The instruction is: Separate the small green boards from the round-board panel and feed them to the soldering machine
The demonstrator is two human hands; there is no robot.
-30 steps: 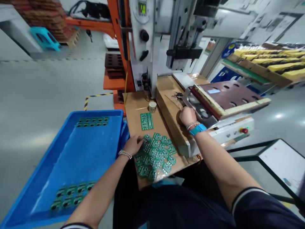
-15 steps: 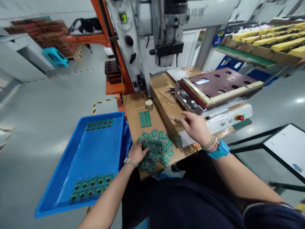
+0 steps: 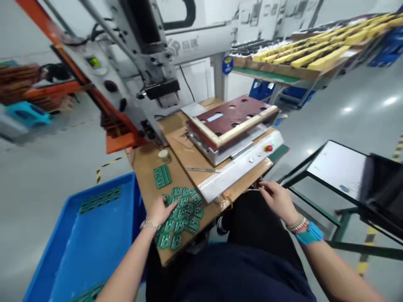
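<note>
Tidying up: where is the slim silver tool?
Head view, centre: the slim silver tool lies on the brown ledge between green circuit boards and maroon holed panel.

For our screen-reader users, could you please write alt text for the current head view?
A person's left hand touches a pile of green circuit boards on a worktop, beside a blue tray holding more boards. The right hand is near a white panel with a red button.

There are two hands [image 3: 160,209] [image 3: 278,202], one board pile [image 3: 184,212], one slim metal tool [image 3: 203,170] — and one red button [image 3: 268,148].
</note>
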